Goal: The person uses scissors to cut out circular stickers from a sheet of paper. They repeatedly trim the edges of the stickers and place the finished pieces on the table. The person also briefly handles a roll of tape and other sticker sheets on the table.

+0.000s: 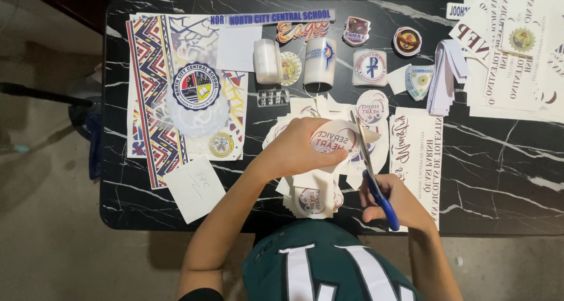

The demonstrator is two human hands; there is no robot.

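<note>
Over the black table, my left hand pinches a round sticker flat; my right hand, grip closed around blue scissors, runs blades up-and-away along the sticker's right edge.

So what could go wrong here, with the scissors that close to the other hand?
1. The left hand pinches the round paper sticker right beside the blades of the blue-handled scissors; a slip might nick a finger.
2. A crooked snip could cut into the printed circle.
3. The loose pile of cut-outs sits at the edge of the black marble table, so pieces might slide off.
</note>
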